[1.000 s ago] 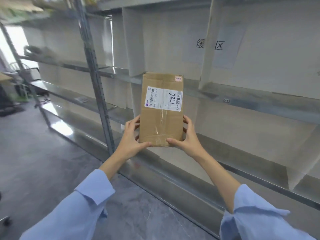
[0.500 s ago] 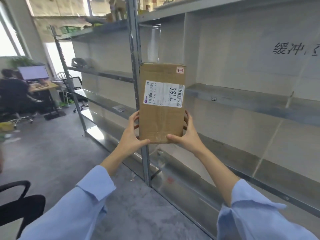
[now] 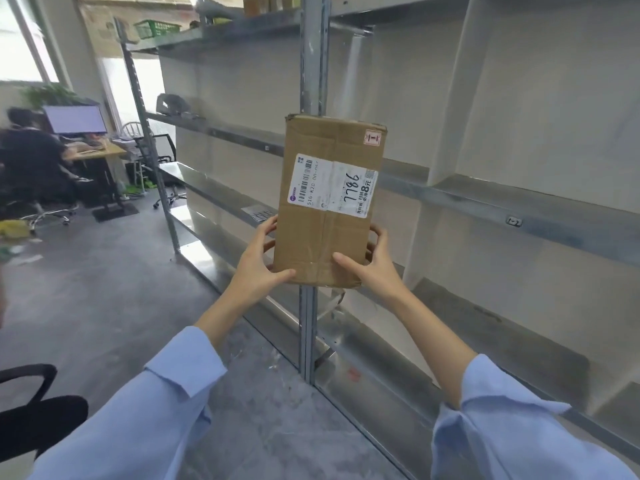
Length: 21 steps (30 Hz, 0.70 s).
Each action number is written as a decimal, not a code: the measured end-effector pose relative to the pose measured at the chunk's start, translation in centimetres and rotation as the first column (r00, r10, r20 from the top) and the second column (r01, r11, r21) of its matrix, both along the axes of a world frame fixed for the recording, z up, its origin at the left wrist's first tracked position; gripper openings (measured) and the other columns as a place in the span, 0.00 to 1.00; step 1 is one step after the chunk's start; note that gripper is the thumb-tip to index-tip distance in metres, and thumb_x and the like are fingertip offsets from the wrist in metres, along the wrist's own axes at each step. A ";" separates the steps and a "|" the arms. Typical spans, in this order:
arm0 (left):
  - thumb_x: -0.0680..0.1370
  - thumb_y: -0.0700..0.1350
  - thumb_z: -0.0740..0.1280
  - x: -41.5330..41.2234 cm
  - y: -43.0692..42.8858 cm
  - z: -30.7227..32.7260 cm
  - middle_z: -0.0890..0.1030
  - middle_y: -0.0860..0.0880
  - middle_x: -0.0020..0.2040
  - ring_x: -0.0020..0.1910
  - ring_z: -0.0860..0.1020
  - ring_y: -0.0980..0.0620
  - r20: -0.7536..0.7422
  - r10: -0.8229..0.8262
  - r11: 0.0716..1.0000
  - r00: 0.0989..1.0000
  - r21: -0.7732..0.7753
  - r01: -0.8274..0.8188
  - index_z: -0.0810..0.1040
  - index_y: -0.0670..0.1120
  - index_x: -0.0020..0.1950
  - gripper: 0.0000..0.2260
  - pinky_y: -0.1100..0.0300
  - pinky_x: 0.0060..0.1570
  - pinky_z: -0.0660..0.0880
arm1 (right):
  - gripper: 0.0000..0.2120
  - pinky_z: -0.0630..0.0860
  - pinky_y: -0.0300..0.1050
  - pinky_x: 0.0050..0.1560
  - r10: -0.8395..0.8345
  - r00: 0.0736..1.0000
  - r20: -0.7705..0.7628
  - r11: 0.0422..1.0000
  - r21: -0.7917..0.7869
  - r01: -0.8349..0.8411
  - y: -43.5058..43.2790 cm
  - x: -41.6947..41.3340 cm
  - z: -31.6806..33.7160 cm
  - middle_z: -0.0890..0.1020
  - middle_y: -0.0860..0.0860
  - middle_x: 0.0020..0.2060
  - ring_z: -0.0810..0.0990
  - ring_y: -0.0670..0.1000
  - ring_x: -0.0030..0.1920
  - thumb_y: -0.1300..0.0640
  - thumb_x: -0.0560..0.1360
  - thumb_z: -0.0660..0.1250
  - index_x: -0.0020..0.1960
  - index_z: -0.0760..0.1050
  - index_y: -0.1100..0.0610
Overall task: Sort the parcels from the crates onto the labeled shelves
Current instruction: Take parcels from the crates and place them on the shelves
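Observation:
I hold a brown cardboard parcel (image 3: 322,233) upright in front of me, its white label reading 7786 facing me. My left hand (image 3: 256,265) grips its lower left edge, thumb on the front. My right hand (image 3: 370,268) grips the lower right edge, thumb across the front and fingers behind. The parcel hangs in front of a grey shelf upright (image 3: 313,64). Metal shelves (image 3: 519,209) run to the right, one carrying a small tag (image 3: 513,221) marked 1-2.
More shelving (image 3: 207,188) stretches away on the left. A person sits at a desk (image 3: 93,154) with a monitor at far left. A black chair (image 3: 31,414) stands at the lower left. A green basket (image 3: 156,28) sits on the top shelf.
My view has swung left along the shelving while both hands keep the parcel. The shelf upright now stands directly behind the parcel, and the office area has come into sight.

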<state>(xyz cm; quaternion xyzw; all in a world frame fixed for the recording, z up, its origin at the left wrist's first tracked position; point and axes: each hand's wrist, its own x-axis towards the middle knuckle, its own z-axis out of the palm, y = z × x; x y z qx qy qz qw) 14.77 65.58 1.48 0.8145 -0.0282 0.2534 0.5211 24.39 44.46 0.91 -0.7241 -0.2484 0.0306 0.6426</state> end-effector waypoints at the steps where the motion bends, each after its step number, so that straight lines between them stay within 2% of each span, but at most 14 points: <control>1: 0.70 0.38 0.77 1.0 0.6 0.0 0.66 0.59 0.69 0.67 0.67 0.55 0.003 0.001 1.000 1.000 -0.001 -0.001 0.58 0.63 0.71 0.40 0.71 0.46 0.75 | 0.40 0.77 0.45 0.59 -0.009 1.000 0.002 1.000 0.003 0.009 0.6 0.9 0.0 0.72 0.49 0.65 0.74 0.42 0.60 0.52 0.70 0.77 0.70 0.54 0.43; 4: 0.70 0.37 0.77 4.7 2.5 0.6 0.66 0.60 0.68 0.66 0.68 0.56 0.021 -0.005 1.000 1.000 0.023 0.004 0.59 0.60 0.72 0.40 0.71 0.47 0.75 | 0.39 0.76 0.34 0.47 -0.050 0.999 0.013 0.999 0.020 0.049 2.2 3.9 0.6 0.72 0.47 0.61 0.74 0.40 0.56 0.53 0.70 0.78 0.68 0.54 0.43; 7: 0.70 0.39 0.77 9.1 4.1 1.8 0.67 0.58 0.69 0.66 0.69 0.54 0.025 -0.030 0.997 0.999 0.076 0.028 0.59 0.56 0.74 0.39 0.58 0.55 0.77 | 0.39 0.76 0.29 0.40 -0.099 0.995 0.034 0.994 0.039 0.098 3.3 7.7 1.6 0.73 0.44 0.57 0.75 0.39 0.53 0.54 0.69 0.78 0.69 0.55 0.44; 8: 0.71 0.40 0.77 10.7 4.6 2.2 0.67 0.57 0.70 0.66 0.69 0.54 0.028 -0.038 0.995 0.999 0.093 0.036 0.59 0.56 0.74 0.39 0.57 0.56 0.77 | 0.39 0.76 0.30 0.41 -0.119 0.992 0.051 0.992 0.041 0.117 3.6 9.1 2.1 0.73 0.45 0.57 0.76 0.39 0.53 0.54 0.69 0.78 0.69 0.55 0.44; 11: 0.73 0.42 0.75 15.4 5.8 4.2 0.67 0.58 0.69 0.65 0.70 0.56 0.036 -0.063 0.985 0.997 0.164 0.056 0.59 0.59 0.73 0.36 0.69 0.51 0.73 | 0.39 0.77 0.33 0.45 -0.178 0.980 0.091 0.984 0.045 0.174 4.5 13.2 3.9 0.74 0.49 0.60 0.77 0.40 0.52 0.53 0.68 0.79 0.68 0.56 0.43; 12: 0.74 0.43 0.74 17.0 6.3 4.7 0.67 0.57 0.70 0.65 0.70 0.56 0.043 -0.063 0.978 0.997 0.202 0.053 0.59 0.57 0.74 0.35 0.68 0.52 0.72 | 0.39 0.76 0.33 0.45 -0.195 0.976 0.101 0.980 0.050 0.191 4.7 14.6 4.5 0.74 0.49 0.59 0.77 0.40 0.52 0.53 0.68 0.79 0.67 0.56 0.43; 14: 0.76 0.47 0.72 20.1 7.6 5.4 0.68 0.54 0.73 0.67 0.70 0.52 0.061 -0.044 0.959 0.997 0.283 0.025 0.61 0.55 0.76 0.32 0.55 0.59 0.74 | 0.39 0.77 0.36 0.49 -0.234 0.965 0.115 0.972 0.061 0.229 5.1 17.4 5.6 0.75 0.50 0.60 0.78 0.42 0.55 0.52 0.68 0.79 0.67 0.56 0.43; 16: 0.78 0.52 0.68 22.8 8.9 5.7 0.67 0.53 0.74 0.70 0.69 0.50 0.077 0.001 0.919 0.997 0.393 -0.032 0.62 0.54 0.76 0.29 0.47 0.66 0.70 | 0.39 0.77 0.44 0.57 -0.281 0.950 0.134 0.959 0.068 0.275 5.4 19.9 6.7 0.75 0.51 0.61 0.77 0.47 0.59 0.50 0.68 0.79 0.67 0.56 0.42; 19: 0.80 0.61 0.59 26.2 10.4 5.2 0.67 0.53 0.75 0.71 0.68 0.50 0.124 0.109 0.769 0.986 0.618 -0.162 0.61 0.55 0.77 0.27 0.43 0.69 0.67 | 0.39 0.76 0.48 0.62 -0.336 0.930 0.151 0.942 0.067 0.329 5.7 23.2 7.7 0.74 0.50 0.62 0.75 0.48 0.62 0.49 0.68 0.79 0.67 0.56 0.42; 21: 0.80 0.63 0.55 27.9 11.0 4.6 0.65 0.52 0.76 0.72 0.67 0.50 0.135 0.169 0.674 0.976 0.707 -0.214 0.60 0.56 0.78 0.27 0.45 0.69 0.63 | 0.39 0.75 0.50 0.64 -0.379 0.909 0.175 0.925 0.054 0.375 5.9 25.2 8.1 0.75 0.47 0.60 0.75 0.46 0.61 0.48 0.68 0.79 0.67 0.57 0.42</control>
